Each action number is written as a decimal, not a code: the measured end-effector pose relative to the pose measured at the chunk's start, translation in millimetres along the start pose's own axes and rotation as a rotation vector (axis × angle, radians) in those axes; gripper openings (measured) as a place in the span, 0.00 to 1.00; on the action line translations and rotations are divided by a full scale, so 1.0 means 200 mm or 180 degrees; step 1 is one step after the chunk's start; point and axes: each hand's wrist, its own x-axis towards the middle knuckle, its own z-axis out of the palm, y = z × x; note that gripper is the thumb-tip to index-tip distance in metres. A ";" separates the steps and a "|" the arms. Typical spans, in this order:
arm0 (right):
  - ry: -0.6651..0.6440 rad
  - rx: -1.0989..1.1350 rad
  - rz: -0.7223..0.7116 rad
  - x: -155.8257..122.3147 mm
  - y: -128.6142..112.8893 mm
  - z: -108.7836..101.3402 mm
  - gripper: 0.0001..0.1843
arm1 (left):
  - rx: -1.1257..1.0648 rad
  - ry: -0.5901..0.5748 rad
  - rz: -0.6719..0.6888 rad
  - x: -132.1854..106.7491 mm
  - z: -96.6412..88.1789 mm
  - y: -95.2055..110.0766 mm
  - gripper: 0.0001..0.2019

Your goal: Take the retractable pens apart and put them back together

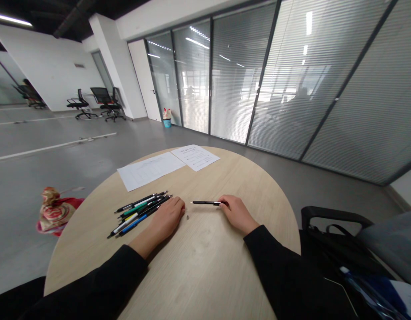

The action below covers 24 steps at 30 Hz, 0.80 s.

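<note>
A slim black mechanical pencil [203, 202] lies level in the closed fingers of my right hand [237, 214], low over the round table or touching it. Its thin tip points left. My left hand [172, 214] rests on the tabletop with its fingers curled under; whatever they may hold is hidden. Against that hand's left side lies a loose bundle of pens or mechanical pencils [138, 213] in black, green, white, yellow and blue, their right ends partly behind the hand. Between my hands sits a tiny dark speck [188, 218].
Two printed sheets [152, 169] lie at the far side of the wooden table [205, 275]. A red and gold bag [57, 211] is beyond its left edge. On the right stands a chair [335, 213] with a black bag. Glass partitions and office chairs [101, 98] are further back.
</note>
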 end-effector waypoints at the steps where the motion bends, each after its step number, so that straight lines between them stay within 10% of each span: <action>1: -0.0013 -0.0017 -0.0008 0.00 0.00 0.00 0.08 | -0.0050 0.0023 -0.0025 0.00 0.00 0.00 0.11; 24: -0.0153 -0.0071 -0.0096 0.00 -0.02 0.01 0.07 | -0.0259 0.0086 -0.0094 0.00 -0.02 0.04 0.10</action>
